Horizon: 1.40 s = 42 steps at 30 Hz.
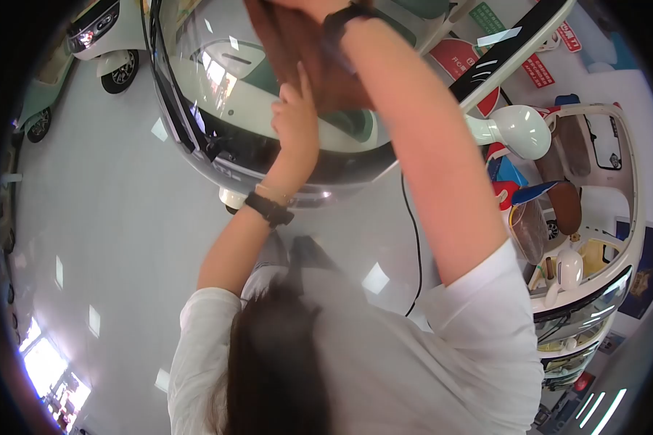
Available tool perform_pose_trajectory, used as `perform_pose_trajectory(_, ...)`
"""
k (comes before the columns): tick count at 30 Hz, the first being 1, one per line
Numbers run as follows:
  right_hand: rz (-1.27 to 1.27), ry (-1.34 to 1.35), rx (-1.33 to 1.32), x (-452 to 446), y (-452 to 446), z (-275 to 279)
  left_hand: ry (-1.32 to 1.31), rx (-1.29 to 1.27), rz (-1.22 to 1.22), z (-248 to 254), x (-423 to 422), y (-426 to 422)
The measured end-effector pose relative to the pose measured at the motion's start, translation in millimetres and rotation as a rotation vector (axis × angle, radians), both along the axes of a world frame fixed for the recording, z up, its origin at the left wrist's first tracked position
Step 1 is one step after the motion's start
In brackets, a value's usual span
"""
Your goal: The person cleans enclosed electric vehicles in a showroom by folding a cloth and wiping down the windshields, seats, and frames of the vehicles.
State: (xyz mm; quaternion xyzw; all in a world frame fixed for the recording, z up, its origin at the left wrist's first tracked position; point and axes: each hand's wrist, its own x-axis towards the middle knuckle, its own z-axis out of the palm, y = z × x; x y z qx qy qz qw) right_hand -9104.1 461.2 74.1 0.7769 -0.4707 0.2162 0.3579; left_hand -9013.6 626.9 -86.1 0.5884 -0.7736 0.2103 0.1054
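My left hand (pixel 296 119) is over the lower windshield, at the lower left edge of a brown cloth (pixel 326 76). Its index finger lies stretched along the cloth while the other fingers curl; it seems to grip the cloth's edge. At the top edge of the view my right hand (pixel 315 6) is on the upper part of the cloth, partly cut off. The cloth hangs in folds against the curved windshield (pixel 228 69) of a small white vehicle. Black wipers (pixel 174 87) run along the glass on the left.
A round white side mirror (pixel 522 132) sticks out to the right, beside my right arm. A black cable (pixel 415 232) trails over the grey floor (pixel 116 239). Another open-sided vehicle (pixel 595 196) stands right, and a scooter-like vehicle (pixel 109 43) at upper left.
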Motion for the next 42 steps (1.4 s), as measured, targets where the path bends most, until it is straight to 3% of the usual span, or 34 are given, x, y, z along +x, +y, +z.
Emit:
perform_pose_trajectory(3, 0.02, 0.051, 0.211, 50, 18, -54, 0.032, 0.097, 0.001, -48, 29, 33)
perform_pose_trajectory(4, 0.069, 0.089, 0.052, 60, 26, -72, 0.049, 0.161, -0.003, -66, 40, 44)
perform_pose_trajectory(8, 0.122, 0.12, 0.123, 109, 56, -141, 0.008, 0.376, -0.026, -162, 87, 82)
perform_pose_trajectory(12, 0.127, 0.089, 0.223, 137, 96, -183, -0.06, 0.682, 0.007, -166, 129, 114)
perform_pose_trajectory(15, 0.082, 0.04, 0.271, 146, 126, -205, -0.088, 0.713, -0.051, -175, 154, 123)
perform_pose_trajectory(18, 0.047, -0.01, 0.296, 143, 159, -220, -0.014, 0.73, -0.208, -193, 181, 125)
perform_pose_trajectory(21, 0.033, -0.101, 0.405, 129, 208, -241, -0.1, 1.014, -0.307, -195, 196, 127)
perform_pose_trajectory(24, -0.004, -0.189, 0.533, 105, 269, -285, 0.048, 1.16, -0.478, -221, 225, 129)
perform_pose_trajectory(28, -0.091, -0.418, 0.789, 85, 378, -314, 0.103, 1.403, -0.299, -167, 260, 113)
perform_pose_trajectory(31, -0.341, -0.801, 0.838, 72, 457, -345, 0.214, 1.311, -0.35, -151, 278, 106)
perform_pose_trajectory(34, -0.459, -0.951, 0.713, 69, 511, -345, 0.29, 1.264, -0.531, -119, 260, 91)
perform_pose_trajectory(36, -0.491, -1.002, 0.653, 62, 502, -325, 0.345, 0.991, -0.687, -91, 235, 80)
perform_pose_trajectory(39, -0.434, -0.904, 0.455, 29, 455, -240, 0.481, 0.606, -0.787, -39, 188, 36)
perform_pose_trajectory(42, -0.362, -0.807, 0.059, -20, 388, -146, 0.579, 0.153, -0.755, 54, 135, -19)
